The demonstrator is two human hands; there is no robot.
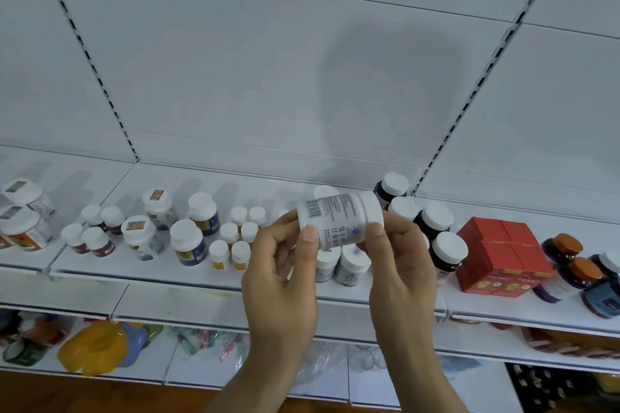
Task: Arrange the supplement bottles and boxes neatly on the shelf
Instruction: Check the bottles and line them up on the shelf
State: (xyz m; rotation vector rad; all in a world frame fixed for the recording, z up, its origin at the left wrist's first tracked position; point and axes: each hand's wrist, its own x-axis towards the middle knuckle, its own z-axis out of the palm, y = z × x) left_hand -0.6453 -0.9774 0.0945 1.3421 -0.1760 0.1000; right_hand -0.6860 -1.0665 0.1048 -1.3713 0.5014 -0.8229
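Now both hands, left (281,261) and right (399,258), grip the white plastic bottle (339,221) sideways; we should upright it, label forward.

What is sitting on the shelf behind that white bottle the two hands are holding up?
Behind the held white bottle, white-capped bottles stand on the shelf, one cap peeking above. The bottle, left hand and right hand cover the rest.

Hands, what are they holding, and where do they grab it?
A white supplement bottle, lying sideways: left hand fingers at its base end, right hand fingers at its cap end.
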